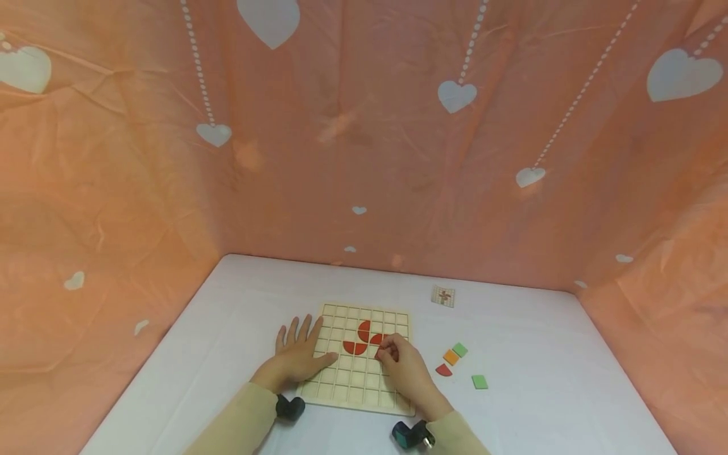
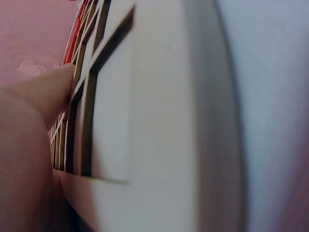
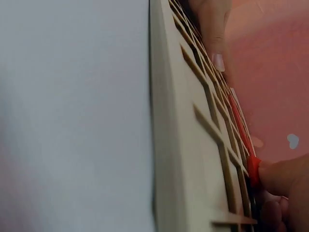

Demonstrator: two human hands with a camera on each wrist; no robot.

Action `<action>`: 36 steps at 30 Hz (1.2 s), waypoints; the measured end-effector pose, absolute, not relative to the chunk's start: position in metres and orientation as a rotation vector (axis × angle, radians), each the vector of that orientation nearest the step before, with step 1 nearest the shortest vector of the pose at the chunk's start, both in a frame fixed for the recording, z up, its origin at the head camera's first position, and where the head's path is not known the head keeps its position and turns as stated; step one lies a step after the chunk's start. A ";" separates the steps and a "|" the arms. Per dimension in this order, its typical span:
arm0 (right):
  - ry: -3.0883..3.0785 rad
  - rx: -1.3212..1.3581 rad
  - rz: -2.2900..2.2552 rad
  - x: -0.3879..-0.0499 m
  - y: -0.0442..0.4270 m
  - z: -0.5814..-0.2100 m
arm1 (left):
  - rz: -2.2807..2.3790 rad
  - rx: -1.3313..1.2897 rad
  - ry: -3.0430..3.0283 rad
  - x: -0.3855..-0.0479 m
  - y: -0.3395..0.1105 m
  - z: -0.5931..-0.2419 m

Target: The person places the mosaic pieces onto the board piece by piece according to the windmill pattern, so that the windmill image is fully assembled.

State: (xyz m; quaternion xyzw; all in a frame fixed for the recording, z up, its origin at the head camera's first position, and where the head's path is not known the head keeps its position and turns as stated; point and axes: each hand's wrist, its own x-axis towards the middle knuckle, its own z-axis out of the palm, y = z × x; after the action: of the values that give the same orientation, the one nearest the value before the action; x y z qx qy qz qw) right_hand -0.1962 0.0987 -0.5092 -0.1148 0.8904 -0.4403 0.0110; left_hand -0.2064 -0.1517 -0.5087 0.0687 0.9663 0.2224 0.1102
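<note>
1. Red piece (image 3: 254,171) is pinched in the right hand (image 1: 405,370), at the board (image 1: 347,397), right of its middle.
2. Left hand (image 1: 298,361) lies spread, holding nothing, across the board's left edge.
3. Placing seems in hand; the next move likely calls for fitting the piece between ridges.
4. Pale, wood-like board has square cells; flat red quarter-circles (image 1: 361,349) lie in some.

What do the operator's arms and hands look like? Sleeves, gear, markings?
Left hand and right hand: bare, no gloves. Left sleeve and right sleeve: long, plain pale beige. Left wrist camera: black, rounded housing. Right wrist camera: black, with a dark teal-tinted face.
</note>
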 end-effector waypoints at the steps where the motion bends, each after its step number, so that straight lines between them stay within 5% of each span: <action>1: 2.777 -0.354 -1.375 -0.196 0.098 -0.510 | 0.651 0.203 2.841 -0.206 -0.152 -0.508; 36: 2.876 -0.392 -1.366 -0.197 0.091 -0.514 | 0.652 0.201 2.854 -0.210 -0.153 -0.518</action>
State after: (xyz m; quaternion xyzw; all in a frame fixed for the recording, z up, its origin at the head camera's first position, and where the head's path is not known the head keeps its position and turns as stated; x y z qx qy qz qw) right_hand -0.1967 0.0907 -0.5135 -0.1221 0.8960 -0.4256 -0.0332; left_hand -0.2098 -0.1526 -0.5180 0.0681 0.9674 0.2209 0.1032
